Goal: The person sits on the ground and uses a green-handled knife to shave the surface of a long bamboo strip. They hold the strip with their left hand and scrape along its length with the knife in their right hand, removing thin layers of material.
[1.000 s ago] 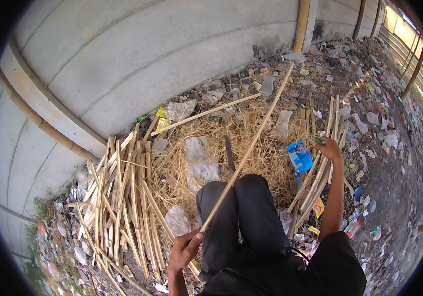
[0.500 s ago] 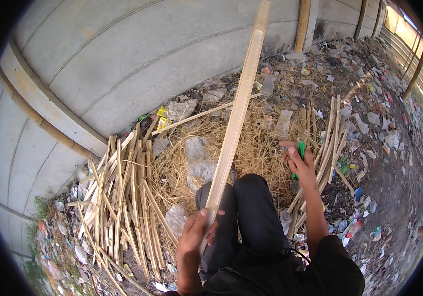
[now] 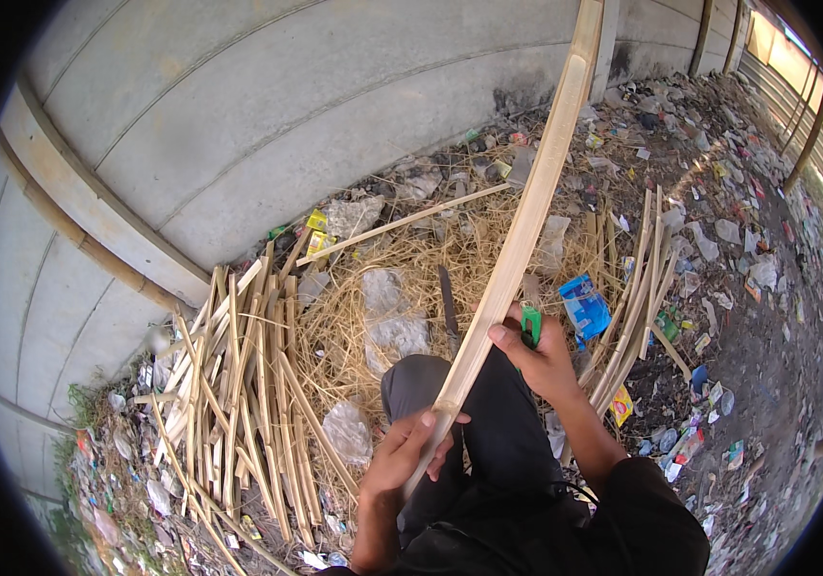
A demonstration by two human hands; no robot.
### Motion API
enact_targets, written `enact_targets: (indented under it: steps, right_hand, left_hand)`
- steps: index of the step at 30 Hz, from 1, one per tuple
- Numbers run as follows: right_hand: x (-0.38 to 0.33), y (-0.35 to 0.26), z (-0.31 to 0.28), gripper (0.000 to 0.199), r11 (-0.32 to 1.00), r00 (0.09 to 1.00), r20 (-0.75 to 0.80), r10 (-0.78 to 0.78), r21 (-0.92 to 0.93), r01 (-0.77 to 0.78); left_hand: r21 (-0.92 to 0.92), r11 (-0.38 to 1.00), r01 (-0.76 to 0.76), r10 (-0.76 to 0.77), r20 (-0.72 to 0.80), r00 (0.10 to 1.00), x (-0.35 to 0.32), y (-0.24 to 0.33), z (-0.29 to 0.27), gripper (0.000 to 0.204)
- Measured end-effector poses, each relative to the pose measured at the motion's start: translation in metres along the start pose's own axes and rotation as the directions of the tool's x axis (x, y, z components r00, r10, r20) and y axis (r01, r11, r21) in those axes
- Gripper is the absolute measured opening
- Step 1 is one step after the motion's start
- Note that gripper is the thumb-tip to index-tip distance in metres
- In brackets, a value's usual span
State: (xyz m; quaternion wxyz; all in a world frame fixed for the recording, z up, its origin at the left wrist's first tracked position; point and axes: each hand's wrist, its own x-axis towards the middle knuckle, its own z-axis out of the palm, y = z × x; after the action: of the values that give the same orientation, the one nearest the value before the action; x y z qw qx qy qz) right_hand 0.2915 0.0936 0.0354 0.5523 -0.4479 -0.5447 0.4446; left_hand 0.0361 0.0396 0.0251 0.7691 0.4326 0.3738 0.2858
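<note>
A long split bamboo strip (image 3: 517, 254) slants from my lap up to the far right. My left hand (image 3: 409, 456) grips its near end, fingers wrapped under and thumb on top. My right hand (image 3: 541, 355) is closed about partway up the strip, its thumb against the right edge. A green utility knife (image 3: 530, 326) shows between the thumb and fingers of that hand; its blade is hidden. Beyond my knees, a dark flat blade (image 3: 448, 300) lies on the straw-like bamboo shavings (image 3: 488, 245).
A large heap of bamboo strips (image 3: 248, 403) lies to my left, and a smaller bundle (image 3: 642, 288) to my right. A blue wrapper (image 3: 585, 307) sits beside that bundle. Scattered litter covers the dirt ground. A grey concrete wall (image 3: 315, 106) stands ahead.
The bamboo strip's far end has swung right. My right hand has come in leftward with the green utility knife and now meets the strip. The dark blade and blue wrapper have come into sight.
</note>
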Motion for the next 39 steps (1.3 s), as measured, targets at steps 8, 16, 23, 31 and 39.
enact_targets:
  steps: [8,16,23,31,39]
  right_hand:
    - [0.010,-0.004,-0.028,0.050,0.943,0.962,0.201,0.184,0.240,-0.230]
    - [0.034,0.003,-0.064,0.051,0.968,0.878,0.447,0.169,0.093,-0.234]
    - [0.037,0.025,-0.112,0.045,0.914,0.975,0.126,0.185,-0.385,-0.124]
    - [0.011,0.053,-0.165,0.027,0.771,0.902,-0.132,0.412,-0.477,-0.422]
    - [0.003,0.117,-0.186,0.049,0.584,0.945,-0.272,0.183,-0.743,-0.327]
  left_hand:
    - [0.106,0.994,-0.005,0.018,-0.115,0.993,-0.002,-0.006,-0.001,0.048]
    - [0.091,0.996,-0.007,0.018,-0.117,0.993,0.003,-0.008,-0.002,0.045]
    - [0.102,0.994,-0.031,0.049,-0.181,0.982,-0.001,-0.004,-0.006,0.045]
    - [0.073,0.995,-0.073,0.083,-0.141,0.987,-0.002,-0.008,-0.021,0.049]
    - [0.075,0.995,-0.065,0.075,-0.129,0.989,-0.002,-0.003,-0.016,0.048]
